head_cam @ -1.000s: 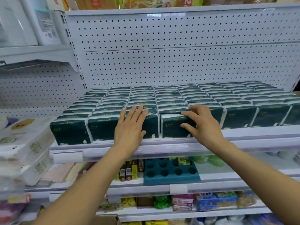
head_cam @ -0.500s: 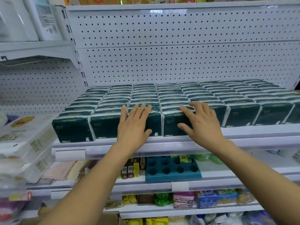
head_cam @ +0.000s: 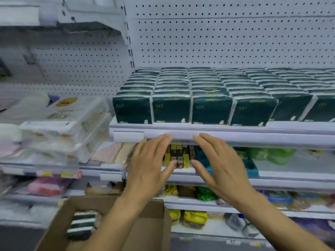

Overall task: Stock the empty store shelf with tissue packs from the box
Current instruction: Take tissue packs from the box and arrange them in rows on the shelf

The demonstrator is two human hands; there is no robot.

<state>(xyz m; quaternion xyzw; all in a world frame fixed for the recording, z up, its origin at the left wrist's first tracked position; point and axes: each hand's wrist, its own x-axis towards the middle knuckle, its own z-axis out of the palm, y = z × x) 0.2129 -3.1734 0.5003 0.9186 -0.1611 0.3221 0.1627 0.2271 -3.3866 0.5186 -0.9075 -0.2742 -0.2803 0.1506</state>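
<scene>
- Left hand (head_cam: 150, 165) hangs in front of the lower shelves, fingers (head_cam: 159, 144) straight and loosely spread, holding nothing.
- Right hand (head_cam: 217, 165) mirrors it just beside, palm turned inward, fingers straight and slightly apart, empty too.
- Both hands sit below the white metal shelf (head_cam: 235, 132), clear of its front lip.
- Packs (head_cam: 210, 107) fill that shelf: dark green, glossy plastic-wrapped blocks with white side seams, standing in tight rows back to the pegboard (head_cam: 226, 38).
- Box (head_cam: 150, 230) sits low at the left: brown cardboard, flaps open, with a few green-and-white striped packs lying inside.
- Clear, soft-wrapped white tissue bundles (head_cam: 72, 122) are stacked to the left of the shelf.
- Small yellow and brown cartons (head_cam: 178, 156) stand on the shelf behind the hands; the picture is blurry there.
</scene>
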